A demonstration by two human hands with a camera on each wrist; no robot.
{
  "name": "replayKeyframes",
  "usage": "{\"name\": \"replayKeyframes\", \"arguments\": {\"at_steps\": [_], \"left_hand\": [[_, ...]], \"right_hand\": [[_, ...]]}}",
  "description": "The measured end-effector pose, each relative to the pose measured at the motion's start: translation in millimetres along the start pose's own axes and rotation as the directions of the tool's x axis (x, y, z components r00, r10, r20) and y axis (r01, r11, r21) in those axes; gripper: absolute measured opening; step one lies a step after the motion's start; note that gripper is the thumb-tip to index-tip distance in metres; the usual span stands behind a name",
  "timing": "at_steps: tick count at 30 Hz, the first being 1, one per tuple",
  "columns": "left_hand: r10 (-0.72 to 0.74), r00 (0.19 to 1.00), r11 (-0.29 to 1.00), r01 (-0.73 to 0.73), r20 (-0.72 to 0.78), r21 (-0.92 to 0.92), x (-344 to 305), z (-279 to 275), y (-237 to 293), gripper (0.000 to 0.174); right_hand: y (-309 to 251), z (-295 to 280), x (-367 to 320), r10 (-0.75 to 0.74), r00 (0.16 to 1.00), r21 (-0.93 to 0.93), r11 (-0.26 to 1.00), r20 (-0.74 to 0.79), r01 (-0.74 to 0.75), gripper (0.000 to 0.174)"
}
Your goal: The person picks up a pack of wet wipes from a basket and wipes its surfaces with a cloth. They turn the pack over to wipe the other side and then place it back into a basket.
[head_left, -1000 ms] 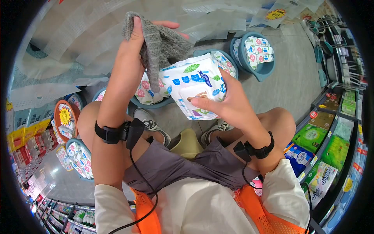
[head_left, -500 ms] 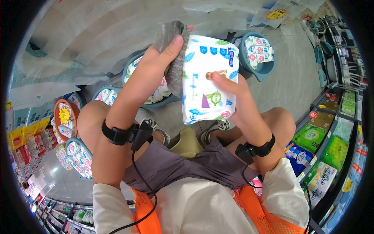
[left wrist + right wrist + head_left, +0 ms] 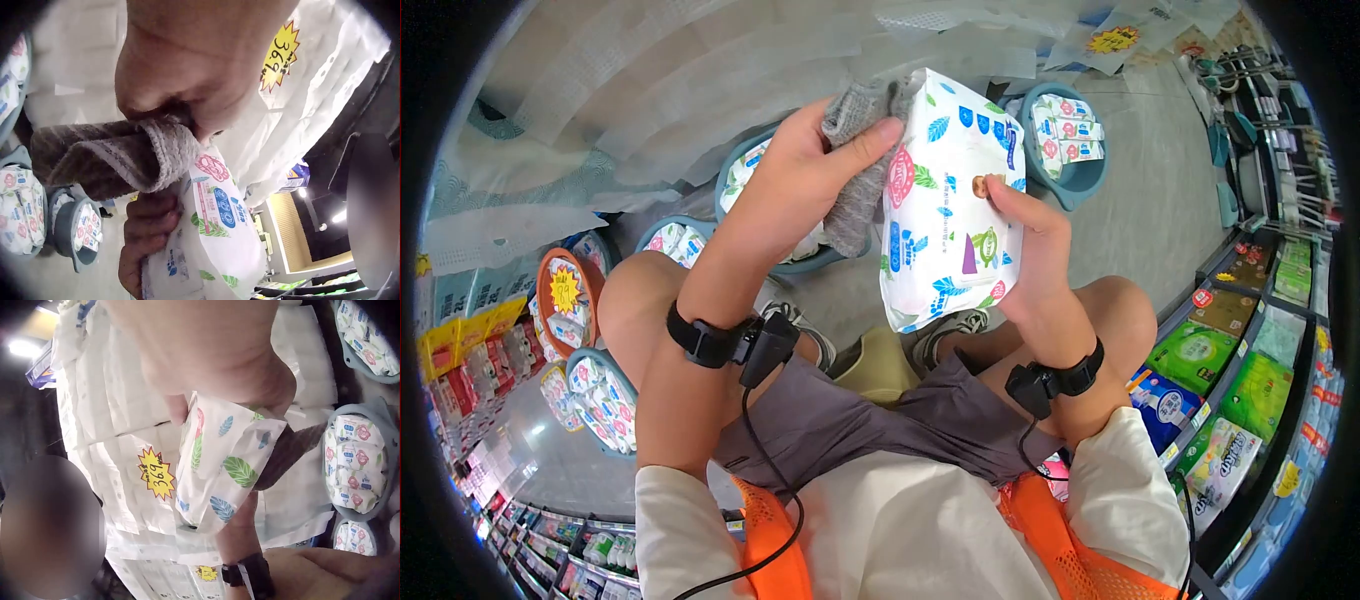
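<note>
My right hand (image 3: 1040, 255) grips a white soft pack of wipes (image 3: 940, 235) from its right side, thumb across the printed front. The pack is upright, with green and blue leaves on it. On its left edge my left hand (image 3: 815, 165) pinches a folded grey cloth (image 3: 858, 205), thumb on top, close against the pack. In the left wrist view the cloth (image 3: 112, 156) hangs in a folded loop beside the top of the pack (image 3: 222, 228). The right wrist view shows the pack's leaf-printed side (image 3: 219, 465); the cloth is partly hidden behind it.
Blue basins of similar packs stand on the floor, one at the back right (image 3: 1080, 195). An orange basin (image 3: 546, 290) is at left. Large white wrapped packages (image 3: 700, 110) line the front. Shelves of tissue packs (image 3: 1200, 350) run along the right; an olive stool (image 3: 878, 370) sits between the feet.
The left hand has moved right and down, bringing the cloth from above left to the pack's left edge. The right hand has turned the pack more upright and shifted it right.
</note>
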State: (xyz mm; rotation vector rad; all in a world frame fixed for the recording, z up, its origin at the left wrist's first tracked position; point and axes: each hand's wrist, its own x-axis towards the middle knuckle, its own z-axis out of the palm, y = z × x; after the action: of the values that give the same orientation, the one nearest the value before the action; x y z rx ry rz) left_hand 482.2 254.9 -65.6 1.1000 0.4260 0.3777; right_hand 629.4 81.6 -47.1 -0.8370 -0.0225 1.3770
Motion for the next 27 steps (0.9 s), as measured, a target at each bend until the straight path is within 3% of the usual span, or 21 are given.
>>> {"name": "replayKeyframes", "arguments": {"at_steps": [6, 10, 19, 22, 25, 27], "left_hand": [[-0.009, 0.998, 1.000, 0.007, 0.070, 0.031, -2, 5, -1, 0.041], [-0.043, 0.997, 0.999, 0.042, 0.071, 0.013, -5, 9, -4, 0.044], [-0.053, 0.991, 0.997, 0.045, 0.122, 0.062, -8, 14, -4, 0.048], [-0.085, 0.991, 0.994, 0.076, 0.108, 0.079, -10, 14, -4, 0.045], [-0.101, 0.989, 0.989, 0.089, 0.110, 0.115, -9, 12, -1, 0.043], [-0.133, 0.987, 0.980, 0.117, 0.094, 0.163, -8, 12, 1, 0.038]], "right_hand": [[-7, -15, 6, -0.077, 0.997, 0.142, 0.987, 0.019, 0.074, 0.037], [-13, -8, 3, -0.113, 0.992, 0.119, 0.987, 0.049, 0.107, 0.045], [-19, -3, 5, -0.253, 0.966, -0.022, 0.967, -0.048, 0.252, 0.051], [-18, -6, 5, -0.285, 0.957, -0.099, 0.955, -0.053, 0.278, 0.051], [-20, 3, -1, -0.287, 0.957, -0.094, 0.952, 0.038, 0.290, 0.047], [-19, -4, 2, -0.320, 0.946, -0.089, 0.945, -0.044, 0.315, 0.044]]}}
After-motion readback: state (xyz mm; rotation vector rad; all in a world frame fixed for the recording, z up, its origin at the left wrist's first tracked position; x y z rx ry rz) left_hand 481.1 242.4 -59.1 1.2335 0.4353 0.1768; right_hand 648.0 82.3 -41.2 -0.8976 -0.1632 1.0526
